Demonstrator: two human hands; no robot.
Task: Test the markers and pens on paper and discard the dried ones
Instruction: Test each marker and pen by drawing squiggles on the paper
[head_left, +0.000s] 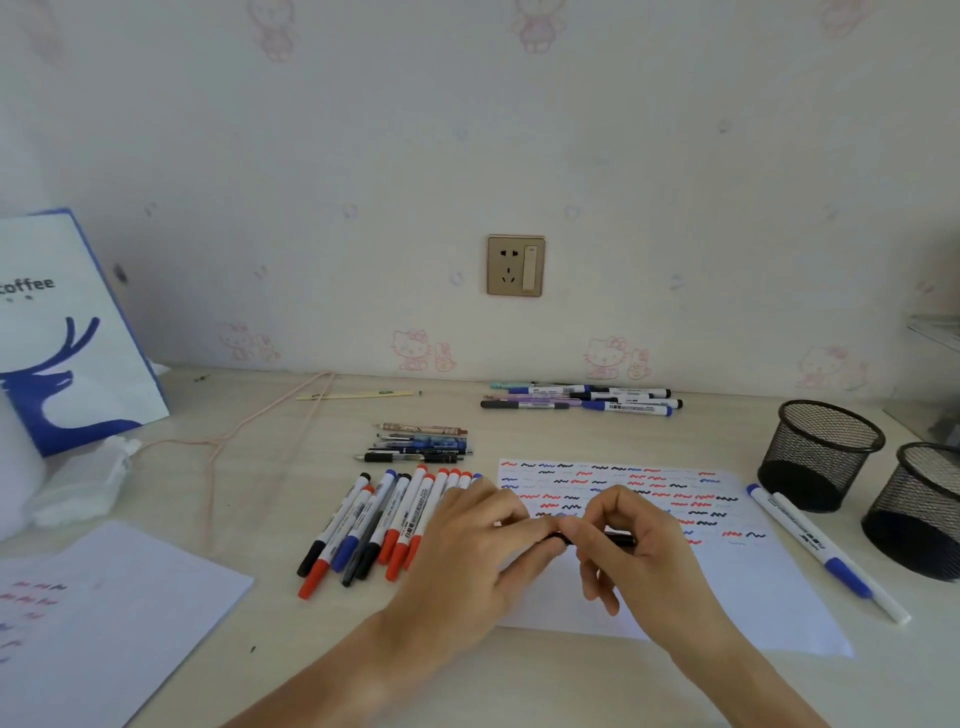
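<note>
Left hand (467, 540) and right hand (639, 551) meet over the scribbled test paper (727, 571), fingers pinching a black pen (621, 539) held level between them; paper bag (62, 332) reads "coffee".

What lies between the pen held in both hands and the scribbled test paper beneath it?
Nothing visible: the black pen, pinched by the left hand and right hand, sits directly over the test paper.

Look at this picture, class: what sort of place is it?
Probably a desk in a home bedroom or study. Cartoon-cat wallpaper covers the wall, a wall socket sits above the desk, and mesh pen pots stand at the right.
</note>
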